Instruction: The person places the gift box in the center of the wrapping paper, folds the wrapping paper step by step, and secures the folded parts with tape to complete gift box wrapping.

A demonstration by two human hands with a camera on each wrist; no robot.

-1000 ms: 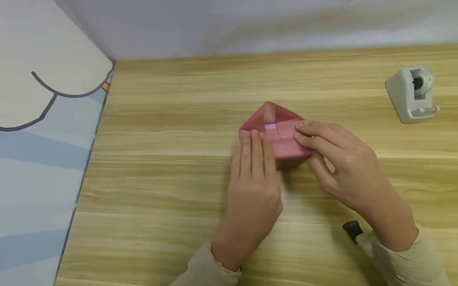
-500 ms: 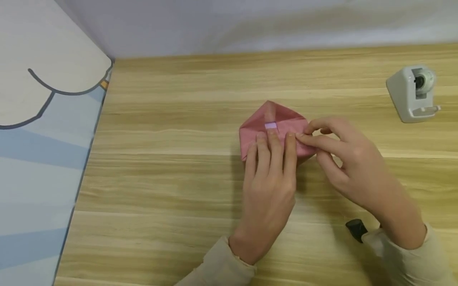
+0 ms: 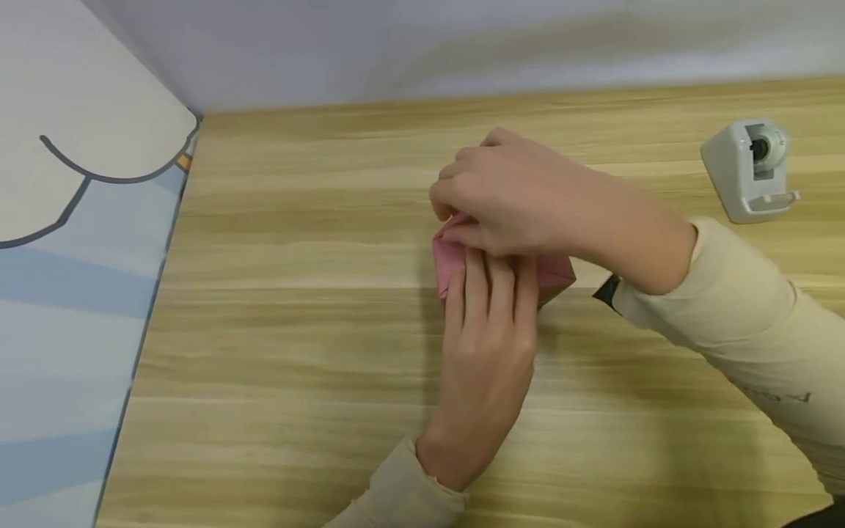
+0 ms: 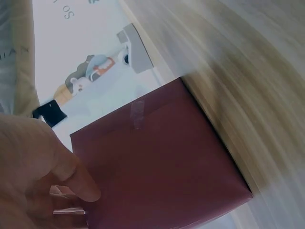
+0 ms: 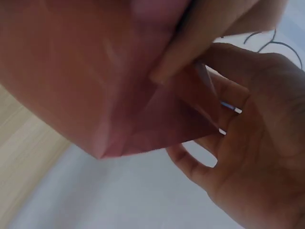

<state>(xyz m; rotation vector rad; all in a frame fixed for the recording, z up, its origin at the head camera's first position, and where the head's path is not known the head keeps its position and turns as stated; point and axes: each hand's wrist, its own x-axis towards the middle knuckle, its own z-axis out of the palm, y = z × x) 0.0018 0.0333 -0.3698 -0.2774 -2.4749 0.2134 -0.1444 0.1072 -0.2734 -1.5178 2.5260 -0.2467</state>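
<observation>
A box wrapped in pink paper (image 3: 557,273) stands on the table, mostly hidden under both hands in the head view. My left hand (image 3: 485,345) lays straight fingers across its upper end, pressing the paper down. In the left wrist view the left thumb (image 4: 85,185) rests against the dark red side (image 4: 157,162), which bears a strip of clear tape (image 4: 137,114). Reaching over the left fingertips, my right hand (image 3: 521,194) pinches the far paper flap between thumb and curled fingers. The folded flap (image 5: 162,126) shows blurred in the right wrist view.
A grey tape dispenser (image 3: 746,176) with a roll stands at the table's far right. Wood-grain tabletop (image 3: 284,330) surrounds the box. A pale wall runs along the back, and a cartoon-printed panel (image 3: 79,315) borders the left edge. A dark piece (image 3: 606,293) sticks out by the right cuff.
My right hand has moved from the box's right corner across to its far left side and taken hold of the far flap. My left hand shifted right onto the near flap and stays there.
</observation>
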